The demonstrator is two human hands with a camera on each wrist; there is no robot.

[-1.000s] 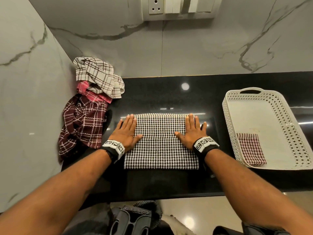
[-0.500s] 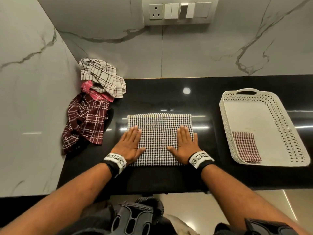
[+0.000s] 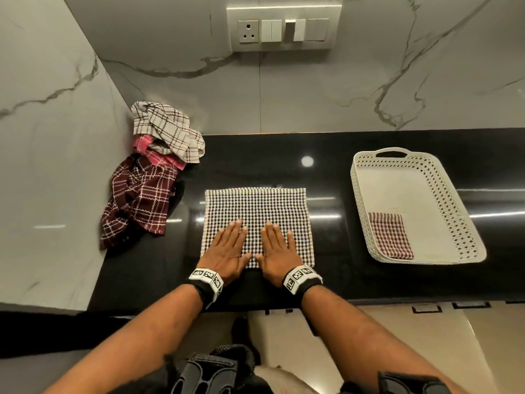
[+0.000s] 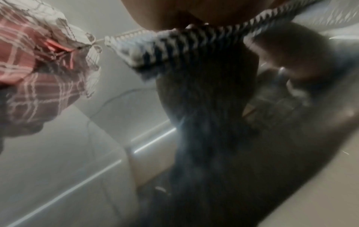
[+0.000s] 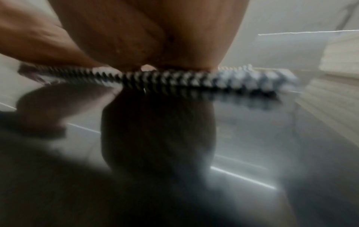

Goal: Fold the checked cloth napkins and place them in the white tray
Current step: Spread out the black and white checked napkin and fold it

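My left hand [image 3: 228, 250] and my right hand [image 3: 277, 251] lie flat, side by side, on the near half of the black-and-white napkin [image 3: 257, 207], fingers straight and together, thumbs nearly touching at its front edge. Neither hand grips anything; the palms only press the cloth down. The napkin is folded into a neat rectangle and lies spread on the black counter [image 3: 255, 163], and everything else I place from it.

The counter is glossy dark stone that mirrors a round ceiling light just beyond the napkin's far edge and pale streaks to its right. To the right of the napkin, well apart, stands the white tray [image 3: 466, 223], its sides pierced with small holes and a handle slot at its far end. A folded red napkin [image 3: 389, 235] lies flat in the tray's near left corner.

To the left of the napkin, in the corner where two grey marble walls meet, lies a crumpled heap: a maroon cloth [image 3: 136, 200] nearest, a pink cloth [image 3: 142, 142] above it, a cream cloth [image 3: 170, 129] on top. Behind the napkin, up on the back wall, is a switch panel [image 3: 284, 30] with a socket.

From the wrist views, blurred, I see the napkin's edge [image 5: 165, 79] beneath my palm.
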